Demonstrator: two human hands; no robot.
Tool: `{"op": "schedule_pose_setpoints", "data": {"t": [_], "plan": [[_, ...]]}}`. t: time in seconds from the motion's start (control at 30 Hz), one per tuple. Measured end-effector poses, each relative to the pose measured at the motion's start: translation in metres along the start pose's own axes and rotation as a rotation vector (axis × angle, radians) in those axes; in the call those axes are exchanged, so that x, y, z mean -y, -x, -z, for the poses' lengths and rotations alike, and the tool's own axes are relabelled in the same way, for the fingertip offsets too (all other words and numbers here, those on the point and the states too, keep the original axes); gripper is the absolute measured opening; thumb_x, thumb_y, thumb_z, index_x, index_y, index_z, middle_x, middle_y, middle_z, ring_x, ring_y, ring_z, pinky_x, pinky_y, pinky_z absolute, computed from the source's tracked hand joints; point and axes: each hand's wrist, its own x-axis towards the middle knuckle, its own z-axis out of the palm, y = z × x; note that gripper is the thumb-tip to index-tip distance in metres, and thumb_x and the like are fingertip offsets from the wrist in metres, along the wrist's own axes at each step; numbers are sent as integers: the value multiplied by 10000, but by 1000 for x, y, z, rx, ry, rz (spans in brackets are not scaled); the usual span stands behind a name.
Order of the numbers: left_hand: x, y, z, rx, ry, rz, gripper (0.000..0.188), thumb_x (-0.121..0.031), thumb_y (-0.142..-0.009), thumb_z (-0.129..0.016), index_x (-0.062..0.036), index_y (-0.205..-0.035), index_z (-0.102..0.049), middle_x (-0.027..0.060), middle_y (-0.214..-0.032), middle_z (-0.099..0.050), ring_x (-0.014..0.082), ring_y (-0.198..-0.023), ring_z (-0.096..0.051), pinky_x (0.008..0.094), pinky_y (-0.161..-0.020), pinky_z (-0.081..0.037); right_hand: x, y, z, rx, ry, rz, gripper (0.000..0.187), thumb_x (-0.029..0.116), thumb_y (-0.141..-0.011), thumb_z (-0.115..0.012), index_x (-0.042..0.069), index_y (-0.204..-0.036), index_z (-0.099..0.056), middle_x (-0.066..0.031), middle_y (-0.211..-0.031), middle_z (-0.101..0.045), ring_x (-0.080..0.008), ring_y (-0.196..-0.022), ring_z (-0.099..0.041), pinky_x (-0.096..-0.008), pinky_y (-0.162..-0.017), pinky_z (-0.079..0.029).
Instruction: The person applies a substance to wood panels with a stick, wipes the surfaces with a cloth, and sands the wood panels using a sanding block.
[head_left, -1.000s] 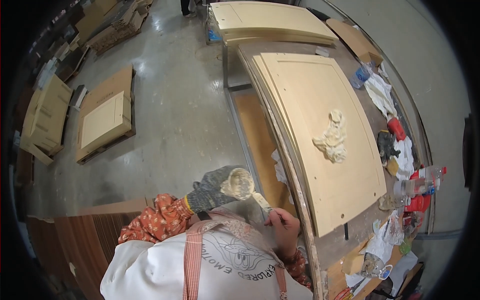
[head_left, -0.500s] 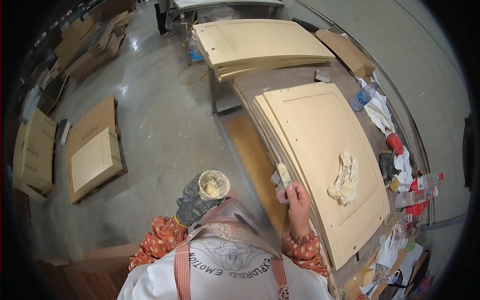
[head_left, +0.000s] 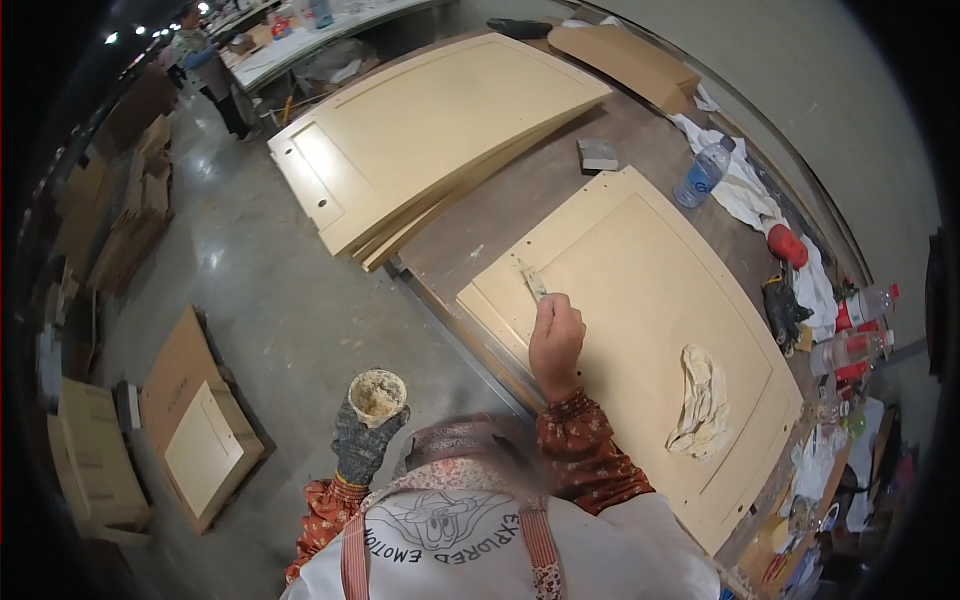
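My left hand point(head_left: 360, 440), in a dark grey knit glove, is wrapped round a small cup point(head_left: 379, 397) of cream-coloured putty and holds it over the floor. My bare right hand point(head_left: 557, 345) grips a small putty knife point(head_left: 534, 281), its blade smeared with putty. The knife's tip is at the left border of a cream cabinet-door panel point(head_left: 650, 290), close to small holes there; whether it touches the surface I cannot tell. On this panel, right of my hand, lies a crumpled putty-stained cloth point(head_left: 700, 400).
Another stack of cream panels point(head_left: 440, 130) lies farther off on the bench. A grey block point(head_left: 597, 155), a water bottle point(head_left: 705, 172), a red ball-shaped thing point(head_left: 786, 245) and several bottles line the far edge. Cardboard with a panel point(head_left: 205, 435) rests on the floor. A person point(head_left: 210, 75) stands back left.
My right hand has moved the putty knife from beside the bench up and forward onto the panel's left border. The view has turned, and the cup now sits lower left.
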Motion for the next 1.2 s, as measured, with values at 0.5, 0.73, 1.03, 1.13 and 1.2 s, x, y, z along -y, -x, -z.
{"op": "schedule_pose_setpoints", "data": {"t": [0.5,0.73,1.03,1.13,1.2], "plan": [[25,-112,-9,482,34,-368,584,-163,-669,-826,-7,-1158,-547,124,-1072,-633,223,-954,-624,348,-848,-508,47,85,42,-34,-53,-101,91,41,-918,-485,-9,-891,-557,-132,-766,-611,-262,-719,-613,-324,-641,-473],[18,-163,-39,440,-66,-787,566,-157,-699,-802,-19,-1179,-536,127,-1122,-619,226,-995,-616,354,-883,-508,75,131,60,-169,-197,-394,140,99,-961,-463,-12,-924,-540,-55,-740,-603,-126,-679,-564,-282,-648,-474],[-81,-120,-64,891,-46,-1358,703,-345,-678,-782,-33,-1250,-520,147,-1057,-626,295,-905,-620,387,-775,-508,112,162,120,-92,-523,-578,140,60,-935,-491,-27,-1024,-555,-26,-637,-567,-72,-518,-507,-214,-480,-405],[-97,-94,-82,929,-11,-1470,703,-332,-670,-779,-25,-1248,-524,150,-1062,-628,301,-886,-622,399,-745,-499,103,159,143,14,-495,-663,144,58,-939,-483,-27,-1042,-536,-29,-610,-540,-83,-501,-485,-213,-471,-383],[-107,-73,-94,906,-12,-1551,701,-329,-674,-772,-15,-1248,-521,140,-1051,-633,297,-881,-623,396,-750,-501,86,159,161,120,-511,-716,181,64,-935,-496,-26,-1089,-532,-25,-599,-536,-75,-491,-479,-211,-462,-372]]}}
